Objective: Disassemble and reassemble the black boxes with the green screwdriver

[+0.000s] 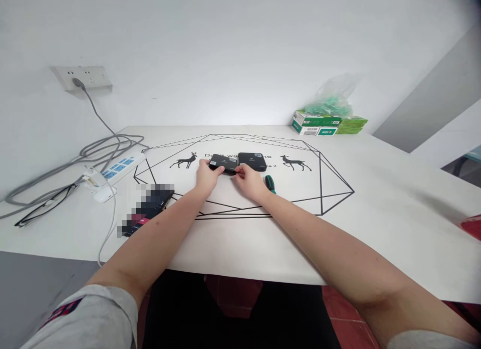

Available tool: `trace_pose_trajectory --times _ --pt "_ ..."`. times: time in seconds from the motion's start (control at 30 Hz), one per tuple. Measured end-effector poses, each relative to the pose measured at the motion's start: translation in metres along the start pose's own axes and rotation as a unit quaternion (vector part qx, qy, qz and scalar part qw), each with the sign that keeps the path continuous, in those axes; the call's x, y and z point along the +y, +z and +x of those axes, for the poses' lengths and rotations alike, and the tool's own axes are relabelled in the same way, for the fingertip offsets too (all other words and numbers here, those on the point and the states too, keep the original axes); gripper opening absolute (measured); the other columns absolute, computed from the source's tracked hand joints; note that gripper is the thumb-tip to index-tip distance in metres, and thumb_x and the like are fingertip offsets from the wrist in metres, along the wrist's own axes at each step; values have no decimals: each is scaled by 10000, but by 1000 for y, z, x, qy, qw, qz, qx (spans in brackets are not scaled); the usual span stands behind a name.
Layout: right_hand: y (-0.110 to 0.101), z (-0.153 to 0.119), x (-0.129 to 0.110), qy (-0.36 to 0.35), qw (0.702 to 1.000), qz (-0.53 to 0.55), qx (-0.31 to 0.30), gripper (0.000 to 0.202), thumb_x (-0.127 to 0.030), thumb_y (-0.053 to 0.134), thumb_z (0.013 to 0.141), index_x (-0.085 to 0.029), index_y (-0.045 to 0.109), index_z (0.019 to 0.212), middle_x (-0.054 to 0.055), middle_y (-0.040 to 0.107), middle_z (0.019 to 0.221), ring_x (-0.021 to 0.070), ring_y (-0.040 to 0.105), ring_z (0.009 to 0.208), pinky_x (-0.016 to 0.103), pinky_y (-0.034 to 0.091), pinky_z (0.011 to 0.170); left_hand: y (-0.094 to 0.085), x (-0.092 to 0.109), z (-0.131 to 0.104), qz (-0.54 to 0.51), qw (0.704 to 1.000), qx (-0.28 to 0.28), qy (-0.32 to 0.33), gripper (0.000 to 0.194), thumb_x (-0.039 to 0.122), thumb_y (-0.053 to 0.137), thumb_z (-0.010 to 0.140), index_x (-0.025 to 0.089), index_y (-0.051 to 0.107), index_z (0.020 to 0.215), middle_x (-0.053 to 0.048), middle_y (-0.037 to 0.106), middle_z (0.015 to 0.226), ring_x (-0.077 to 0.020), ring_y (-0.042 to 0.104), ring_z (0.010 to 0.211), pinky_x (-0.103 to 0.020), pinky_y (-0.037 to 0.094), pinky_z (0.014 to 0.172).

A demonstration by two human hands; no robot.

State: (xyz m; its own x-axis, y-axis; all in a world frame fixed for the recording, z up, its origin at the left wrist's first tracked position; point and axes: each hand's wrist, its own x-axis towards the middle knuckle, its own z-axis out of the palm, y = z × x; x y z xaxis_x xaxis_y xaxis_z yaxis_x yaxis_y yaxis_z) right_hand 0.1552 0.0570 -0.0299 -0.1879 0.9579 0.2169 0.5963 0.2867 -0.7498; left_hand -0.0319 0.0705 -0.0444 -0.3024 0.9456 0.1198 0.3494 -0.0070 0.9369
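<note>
Near the middle of the table, a flat black box (221, 162) with a small pale label is gripped between my two hands. My left hand (207, 178) holds its left side, with the thumb along the near edge. The fingers of my right hand (248, 180) are pinched together at its right near corner; whether they hold anything small there is hidden. A second, similar black box (252, 161) with a label lies just behind my right hand. Beside my right wrist is a green and black handle (269, 183), like a screwdriver's, partly covered by the arm.
On the left lie a power strip (122, 169), a coiled grey cable (107, 144), glasses (47, 206) and a phone-like black object (152, 208), partly pixelated. Green and white boxes (317, 121) with a plastic bag (332, 101) stand at the back right. A red object (471, 226) shows at the right edge.
</note>
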Motion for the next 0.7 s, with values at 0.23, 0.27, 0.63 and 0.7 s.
trace_pose_trajectory --times 0.23,0.27,0.63,0.7 --pt "-7 1 -2 -14 997 -53 -62 329 -152 623 999 -150 775 1292 140 829 1290 257 790 1210 382 577 1130 -8 4 4 127 991 28 16 330 126 703 923 186 697 1248 -174 701 1404 -333 653 1355 -456 457 1190" --pt "-8 2 -3 -17 996 -60 -68 339 -164 631 1001 -147 778 1305 151 814 1337 272 772 1268 390 567 1150 -9 4 4 136 990 28 17 350 121 693 920 187 695 1263 -178 701 1401 -342 635 1377 -463 445 1200" --pt "-7 -7 -7 -75 967 -234 -66 489 -297 600 1040 -135 671 1496 228 652 1475 396 619 1376 504 497 1189 -3 8 -4 257 964 -34 55 306 108 592 884 210 720 1142 -162 754 1205 -369 618 1351 -555 314 1284" --pt "-8 -9 -9 -74 962 -251 -73 457 -299 568 1053 -151 688 1469 219 672 1433 383 638 1330 480 517 1147 -1 9 -6 289 954 -47 68 287 122 606 865 177 747 1109 -192 743 1227 -380 630 1320 -579 211 1324"
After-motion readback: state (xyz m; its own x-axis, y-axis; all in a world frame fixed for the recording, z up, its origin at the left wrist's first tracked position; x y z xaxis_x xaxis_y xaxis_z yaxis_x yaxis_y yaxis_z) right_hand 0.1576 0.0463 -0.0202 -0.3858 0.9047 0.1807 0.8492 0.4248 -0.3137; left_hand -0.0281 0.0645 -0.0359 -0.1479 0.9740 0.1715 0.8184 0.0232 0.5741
